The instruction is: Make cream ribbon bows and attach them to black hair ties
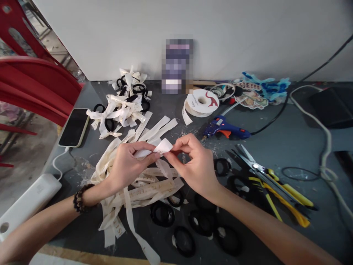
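Observation:
Between my two hands is a looped piece of white ribbon [163, 146]. My left hand [129, 162] pinches one side of it between thumb and fingers. From the right, my right hand [194, 163] pinches the other side with thumb and forefinger. Under and around the left hand lies a loose pile of cut cream ribbons [149, 193], some with printed letters. Several black hair ties [184, 241] lie below the right hand, a few with small white pieces attached. A blue glue gun [224, 128] rests just beyond the right hand.
A ribbon spool [202, 102] and finished-looking bows on hair ties [121, 110] lie toward the back. Yellow-handled scissors [275, 180] are on the right. A phone [74, 127] and white power strip [30, 202] sit left. A cord [325, 140] runs down the right.

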The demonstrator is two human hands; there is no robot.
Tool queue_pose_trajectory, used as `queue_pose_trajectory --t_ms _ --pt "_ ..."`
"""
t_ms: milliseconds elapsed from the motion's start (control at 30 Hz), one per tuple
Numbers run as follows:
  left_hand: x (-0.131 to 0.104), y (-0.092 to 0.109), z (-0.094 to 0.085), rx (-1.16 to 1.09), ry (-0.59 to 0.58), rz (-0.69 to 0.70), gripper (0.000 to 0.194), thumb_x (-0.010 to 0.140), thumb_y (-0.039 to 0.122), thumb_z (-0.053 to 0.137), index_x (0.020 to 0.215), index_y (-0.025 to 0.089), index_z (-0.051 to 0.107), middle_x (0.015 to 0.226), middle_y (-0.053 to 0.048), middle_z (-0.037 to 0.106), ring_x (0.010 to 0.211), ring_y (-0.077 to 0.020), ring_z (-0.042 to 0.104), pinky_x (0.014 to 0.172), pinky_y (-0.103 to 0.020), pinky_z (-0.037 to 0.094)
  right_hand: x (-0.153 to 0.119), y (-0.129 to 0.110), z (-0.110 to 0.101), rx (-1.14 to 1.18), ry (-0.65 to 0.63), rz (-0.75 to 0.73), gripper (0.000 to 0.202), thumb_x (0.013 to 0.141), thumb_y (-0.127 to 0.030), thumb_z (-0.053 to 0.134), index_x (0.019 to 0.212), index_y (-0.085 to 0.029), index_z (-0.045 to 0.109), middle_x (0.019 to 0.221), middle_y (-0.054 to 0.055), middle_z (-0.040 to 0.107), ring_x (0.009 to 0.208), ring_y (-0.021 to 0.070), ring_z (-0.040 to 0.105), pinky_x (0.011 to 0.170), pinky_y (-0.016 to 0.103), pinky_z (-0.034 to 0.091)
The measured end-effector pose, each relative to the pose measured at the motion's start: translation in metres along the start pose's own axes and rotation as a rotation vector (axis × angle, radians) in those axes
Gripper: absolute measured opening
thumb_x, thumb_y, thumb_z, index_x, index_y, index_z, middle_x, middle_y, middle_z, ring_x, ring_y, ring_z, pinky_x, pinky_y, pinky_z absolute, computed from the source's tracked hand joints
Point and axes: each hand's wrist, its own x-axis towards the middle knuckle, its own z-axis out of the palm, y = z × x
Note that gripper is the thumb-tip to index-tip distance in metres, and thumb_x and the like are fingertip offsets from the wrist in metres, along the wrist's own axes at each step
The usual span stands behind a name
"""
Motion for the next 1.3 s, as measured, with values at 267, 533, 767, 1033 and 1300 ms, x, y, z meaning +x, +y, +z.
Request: queue_pose_trajectory --t_ms 267,533,767,1033,1300 --pt "0.0 -0.006 0.004 -0.372 -0.083 -0.189 0.016 0.082 0.034 0.089 0.086 0.02 0.081 0.081 -0.002 0.082 0.068 -0.0174 0.075 0.062 -0.026 0.061 -0.002 0.0 0.001 0.023 0.017 -0.091 0.008 0.095 -0.024 0.073 0.091 -0.026 0.067 0.084 -0.003 0.079 0.073 0.0147 0.076 0.071 0.026 0.059" --pt "0.0 -0.012 0.006 -0.511 -0.099 -0.258 0.022 0.077 0.037 0.094 0.086 0.022 0.083 0.082 -0.002 0.083 0.068 -0.0168 0.076 0.062 -0.026 0.063 0.001 0.004 0.002 0.175 -0.099 0.069 0.013 0.092 -0.036 0.081 0.101 -0.027 0.08 0.1 0.002 0.084 0.086 0.0213 0.079 0.077 0.034 0.064" --pt "0.0 -0.011 0.007 -0.487 -0.054 -0.215 0.023 0.077 0.039 0.095 0.085 0.02 0.084 0.085 -0.005 0.084 0.07 -0.0194 0.078 0.063 -0.029 0.065 0.002 0.003 0.004 0.226 -0.099 0.136 0.015 0.09 -0.037 0.081 0.085 -0.024 0.075 0.084 0.002 0.08 0.077 0.0209 0.076 0.071 0.032 0.061" --pt "-0.005 -0.009 0.009 -0.35 0.03 -0.052 0.015 0.08 0.026 0.092 0.087 0.019 0.08 0.085 -0.003 0.083 0.075 -0.0183 0.079 0.066 -0.027 0.065 -0.002 -0.002 0.006 0.32 -0.059 0.202 0.017 0.091 -0.031 0.077 0.08 -0.023 0.065 0.077 -0.001 0.074 0.073 0.0177 0.073 0.068 0.029 0.057" --pt "-0.004 -0.005 0.008 -0.295 -0.066 -0.083 0.026 0.088 0.025 0.085 0.11 0.019 0.073 0.09 -0.005 0.083 0.072 -0.0178 0.078 0.06 -0.025 0.063 -0.002 0.001 0.009 0.337 0.044 0.143 0.02 0.085 -0.027 0.079 0.087 -0.025 0.059 0.083 -0.001 0.07 0.077 0.0167 0.071 0.073 0.03 0.059"
